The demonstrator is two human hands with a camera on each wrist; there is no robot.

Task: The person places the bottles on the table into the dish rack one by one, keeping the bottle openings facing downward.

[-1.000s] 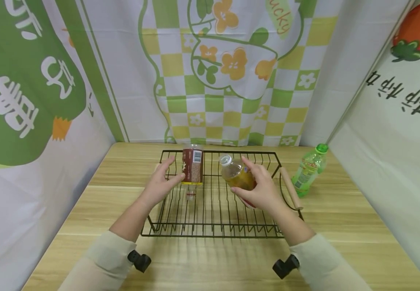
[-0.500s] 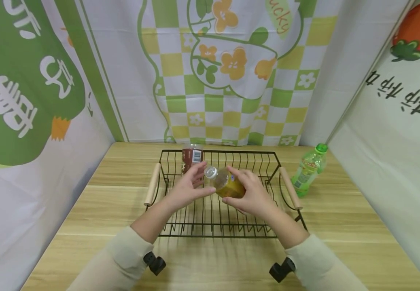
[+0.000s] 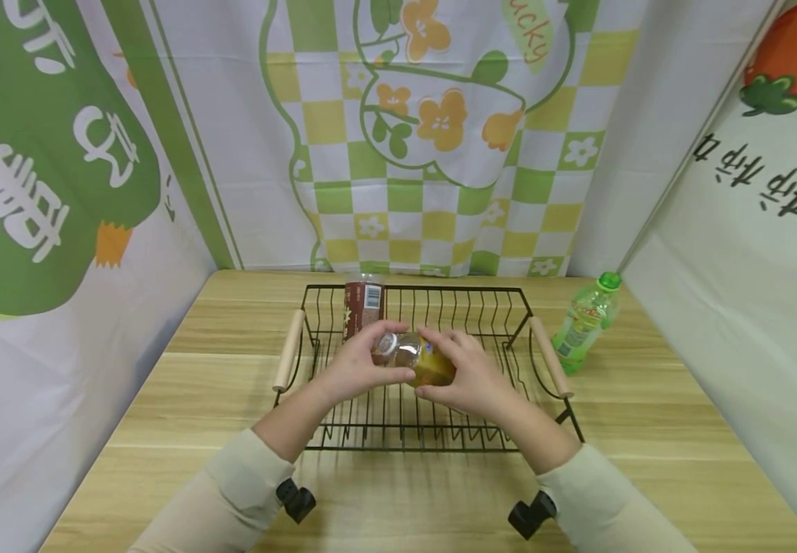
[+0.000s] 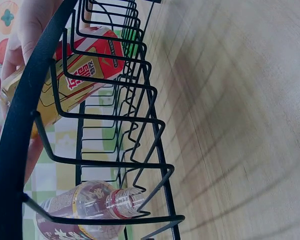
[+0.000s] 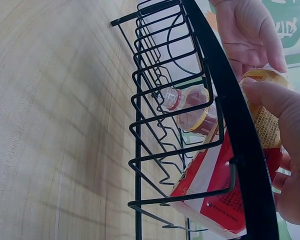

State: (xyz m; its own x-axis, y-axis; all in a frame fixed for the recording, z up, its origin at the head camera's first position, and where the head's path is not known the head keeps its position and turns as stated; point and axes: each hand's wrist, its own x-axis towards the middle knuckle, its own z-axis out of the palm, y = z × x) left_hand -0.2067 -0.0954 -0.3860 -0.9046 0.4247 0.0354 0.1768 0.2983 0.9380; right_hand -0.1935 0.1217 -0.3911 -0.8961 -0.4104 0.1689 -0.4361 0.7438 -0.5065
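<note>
A drink bottle (image 3: 433,369) with a gold and red label and a white cap is held tilted over the black wire dish rack (image 3: 454,289), its cap end to the left. My right hand (image 3: 476,378) grips its body, fingers above and thumb below. Around the cap and neck end, my left hand (image 3: 355,372) holds on with fingers over the top and the thumb underneath. In the left wrist view the bottle's red base (image 4: 112,55) shows behind the rack wires. A maroon-labelled bottle (image 3: 364,303) stands neck down in the rack, partly hidden by my left hand.
A green bottle (image 3: 583,326) with a green cap stands on the wooden table (image 3: 661,430) to the right of the rack. Wooden handles (image 3: 550,357) stick out at the rack's two sides. A patterned curtain (image 3: 405,200) hangs behind the table.
My right hand has brought the gold and red bottle leftward and tipped it further over. My left hand has left the maroon-labelled bottle's side, moved right and closed around the cap end.
</note>
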